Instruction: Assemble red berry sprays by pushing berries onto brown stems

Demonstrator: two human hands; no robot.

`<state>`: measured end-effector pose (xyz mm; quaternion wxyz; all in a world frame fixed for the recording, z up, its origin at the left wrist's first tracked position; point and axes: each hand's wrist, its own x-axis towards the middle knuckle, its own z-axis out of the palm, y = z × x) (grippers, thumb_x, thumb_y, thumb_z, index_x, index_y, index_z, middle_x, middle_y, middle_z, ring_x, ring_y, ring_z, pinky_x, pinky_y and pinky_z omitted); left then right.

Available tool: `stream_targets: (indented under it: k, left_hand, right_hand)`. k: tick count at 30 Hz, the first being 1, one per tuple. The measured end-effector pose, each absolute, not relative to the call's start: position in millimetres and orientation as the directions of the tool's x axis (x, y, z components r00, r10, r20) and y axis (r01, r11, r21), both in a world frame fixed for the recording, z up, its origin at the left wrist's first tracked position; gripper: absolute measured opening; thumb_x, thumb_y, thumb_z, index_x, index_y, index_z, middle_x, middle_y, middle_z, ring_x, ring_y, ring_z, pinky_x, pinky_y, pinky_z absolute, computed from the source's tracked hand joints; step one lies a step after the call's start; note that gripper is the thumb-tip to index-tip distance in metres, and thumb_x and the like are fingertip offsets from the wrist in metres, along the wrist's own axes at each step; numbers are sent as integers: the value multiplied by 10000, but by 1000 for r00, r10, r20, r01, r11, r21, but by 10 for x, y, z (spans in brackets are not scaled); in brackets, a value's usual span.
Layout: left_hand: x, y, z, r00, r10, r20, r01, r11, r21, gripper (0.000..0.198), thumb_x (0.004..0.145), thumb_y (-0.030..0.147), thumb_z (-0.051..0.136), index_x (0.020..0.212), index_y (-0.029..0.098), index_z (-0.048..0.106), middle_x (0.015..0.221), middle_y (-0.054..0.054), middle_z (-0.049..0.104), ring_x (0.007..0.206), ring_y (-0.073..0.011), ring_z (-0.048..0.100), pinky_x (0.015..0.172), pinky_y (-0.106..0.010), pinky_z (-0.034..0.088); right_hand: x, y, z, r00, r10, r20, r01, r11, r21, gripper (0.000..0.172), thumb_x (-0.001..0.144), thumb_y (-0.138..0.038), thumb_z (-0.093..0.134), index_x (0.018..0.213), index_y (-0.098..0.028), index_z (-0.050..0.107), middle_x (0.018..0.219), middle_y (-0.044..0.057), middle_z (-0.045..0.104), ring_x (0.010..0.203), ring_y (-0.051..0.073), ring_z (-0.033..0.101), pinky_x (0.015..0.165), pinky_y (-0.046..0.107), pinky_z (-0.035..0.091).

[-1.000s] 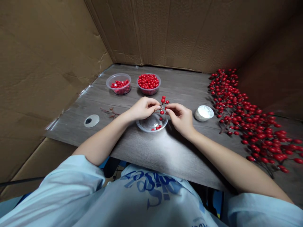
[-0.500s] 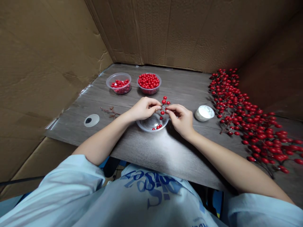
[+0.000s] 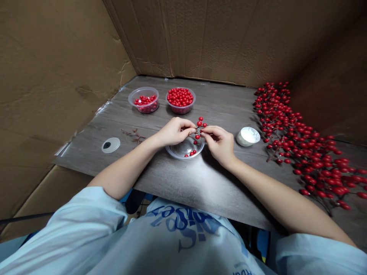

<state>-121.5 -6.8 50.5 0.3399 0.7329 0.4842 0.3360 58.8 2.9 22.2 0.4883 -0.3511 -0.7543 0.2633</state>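
Between my hands, a small sprig with several red berries (image 3: 199, 123) is held over a clear plastic bowl (image 3: 180, 156). My left hand (image 3: 177, 131) is closed in a pinch on the sprig's stem. Thumb and index finger of my right hand (image 3: 220, 142) are pinched at a red berry on the sprig's right side; the fingertips partly cover it. A few loose red berries (image 3: 191, 153) lie in the bowl beneath. Left of my left wrist, a bare brown twig (image 3: 134, 134) rests on the table, partly behind my forearm.
Behind my hands stand a tub heaped with red berries (image 3: 180, 97) and a partly filled tub (image 3: 145, 102). A white cup of white paste (image 3: 248, 136) is at right, beside a pile of berry branches (image 3: 298, 141). A round lid (image 3: 110, 145) lies left. Cardboard walls (image 3: 200, 42) surround the table.
The sprig has shifted very slightly to the right between my fingers. Both hands stay almost in place, with the same pinching hold.
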Motion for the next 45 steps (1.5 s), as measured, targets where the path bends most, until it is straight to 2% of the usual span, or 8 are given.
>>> stream_targets:
  k: [18, 24, 28, 32, 38, 40, 42, 45]
  left_hand:
    - [-1231, -44, 508, 286, 942, 177, 461, -297, 836, 264, 748, 317, 509, 756, 91, 645, 609, -1, 536, 555, -69, 407, 525, -186, 310]
    - [-1289, -33, 619, 163, 969, 186, 356, -233, 905, 276, 728, 364, 577, 711, 90, 606, 597, 3, 504, 538, -60, 400, 508, -176, 318]
    - [-1320, -15, 679, 73, 970, 232, 313, -243, 918, 321, 723, 408, 633, 713, 88, 610, 599, -8, 539, 530, -62, 421, 516, -183, 340]
    - [-1316, 7, 661, 43, 974, 223, 254, -226, 940, 296, 711, 380, 648, 709, 86, 610, 613, -9, 565, 545, -64, 445, 565, -191, 378]
    - [-1330, 20, 663, -81, 961, 263, 232, -238, 943, 266, 734, 359, 627, 673, 105, 578, 599, 7, 535, 545, -61, 431, 535, -186, 355]
    - [-1340, 23, 675, -132, 953, 273, 201, -244, 949, 262, 734, 361, 625, 656, 120, 555, 568, 23, 493, 526, -59, 414, 511, -186, 341]
    - [-1343, 26, 681, -169, 943, 286, 159, -261, 952, 258, 727, 354, 634, 646, 132, 530, 550, 32, 467, 535, -62, 426, 524, -185, 358]
    - [-1338, 26, 678, -176, 932, 317, 122, -299, 947, 256, 721, 357, 638, 659, 137, 521, 555, 32, 465, 552, -64, 447, 549, -186, 385]
  right_hand:
    - [570, 19, 299, -313, 788, 530, 242, 606, -758, 122, 790, -192, 586, 819, -173, 703, 859, 57, 702, 802, 156, 649, 682, 283, 525]
    - [570, 55, 386, -288, 835, 469, 209, 533, -820, 233, 799, -248, 583, 1007, -177, 660, 967, 72, 676, 798, 143, 639, 653, 272, 531]
    - [562, 122, 426, -292, 819, 493, 306, 569, -763, 109, 758, -236, 615, 805, -171, 688, 931, 78, 643, 868, 164, 612, 590, 243, 506]
    - [564, 171, 422, -370, 817, 443, 353, 565, -746, 95, 749, -232, 625, 774, -172, 694, 914, 84, 630, 869, 178, 604, 583, 259, 488]
    - [504, 181, 551, -529, 678, 510, 469, 734, -490, 71, 749, -182, 630, 778, -174, 695, 940, 89, 626, 905, 209, 569, 826, 371, 458]
    - [407, 180, 625, -661, 623, 418, 476, 779, -408, 93, 761, -161, 612, 791, -162, 701, 890, 94, 637, 859, 212, 575, 780, 347, 457]
    - [276, 184, 666, -781, 592, 200, 501, 785, -365, 118, 757, -125, 601, 793, -154, 710, 808, 90, 651, 744, 201, 590, 686, 318, 445]
    - [78, 193, 642, -819, 574, -7, 547, 776, -314, 109, 769, -171, 613, 780, -165, 721, 761, 95, 675, 668, 211, 604, 613, 312, 409]
